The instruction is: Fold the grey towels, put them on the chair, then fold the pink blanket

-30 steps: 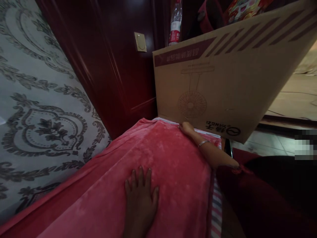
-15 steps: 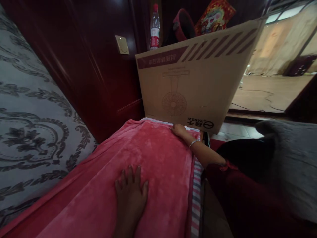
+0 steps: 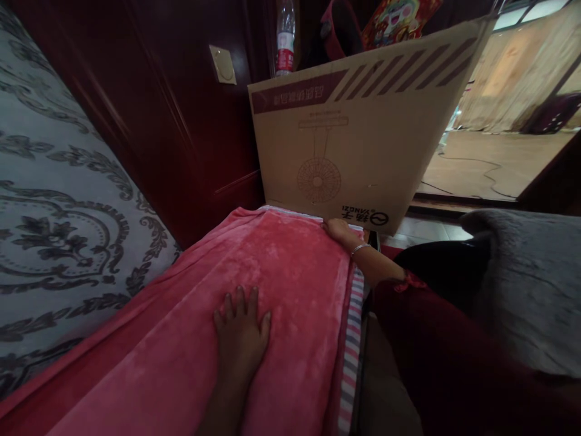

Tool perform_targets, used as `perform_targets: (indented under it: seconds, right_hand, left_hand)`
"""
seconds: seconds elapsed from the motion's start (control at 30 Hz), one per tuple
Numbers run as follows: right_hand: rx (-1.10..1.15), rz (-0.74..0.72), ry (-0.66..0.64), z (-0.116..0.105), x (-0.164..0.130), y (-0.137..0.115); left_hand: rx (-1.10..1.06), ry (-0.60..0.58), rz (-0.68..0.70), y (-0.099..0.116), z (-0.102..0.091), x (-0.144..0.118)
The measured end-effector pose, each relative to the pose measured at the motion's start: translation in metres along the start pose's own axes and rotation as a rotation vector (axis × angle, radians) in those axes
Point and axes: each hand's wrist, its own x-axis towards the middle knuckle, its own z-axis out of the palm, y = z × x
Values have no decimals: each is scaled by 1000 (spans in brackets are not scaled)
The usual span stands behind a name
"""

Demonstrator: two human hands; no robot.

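Note:
A pink plush cloth [image 3: 290, 284] lies spread out before me and slopes down on the left. A striped cloth [image 3: 351, 357] shows beneath its right side, and a whitish strip lies along the far edge. My left hand [image 3: 242, 333] rests flat on the pink cloth near the middle, fingers spread, holding nothing. At the far right edge, my right hand [image 3: 339, 231], with a bangle at the wrist, has its fingers closed over the cloth's border. Its fingertips are partly hidden at that edge.
A cardboard box [image 3: 381, 133] with a printed fan stands right behind the far edge. On it are a plastic bottle [image 3: 285, 45] and a red packet [image 3: 399, 24]. A dark red panel [image 3: 181, 121] and patterned wall [image 3: 59, 181] border the left. Grey fabric [image 3: 531, 284] is at right.
The view has tilted slightly down, so the box and bottle sit higher. My right hand has shifted slightly right along the far edge; my left hand stays flat on the cloth.

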Motion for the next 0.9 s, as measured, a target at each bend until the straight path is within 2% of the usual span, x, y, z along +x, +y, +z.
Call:
perform_targets:
  seconds: [0.17,0.23,0.43,0.5,0.6,0.7,0.8,0.9]
  right_hand:
    - [-26,41,55,-4,-18,7]
    - [-29,68,58,-5,-24,12]
    - [-7,117,39,-4,-28,27]
    - [-1,134,40,-6,-29,25]
    - [2,145,71,-10,-33,13]
    - [5,113,124,-11,-44,-5]
    - [11,62,117,-2,-60,-13]
    - [10,28,72,10,-74,-9]
  left_hand:
    - [-56,63,19,-2,-1,2]
    - [-104,75,72,0,-4,2]
    - [-273,-58,481,37,-12,-19]
    - [-289,-104,544,49,-11,-27]
    - [-296,-173,528,56,-13,-31]
    - [-316,-223,477,63,-24,-31]
    - [-339,-167,478,82,-38,-35]
    - [-319,-118,452,107,-47,-40]
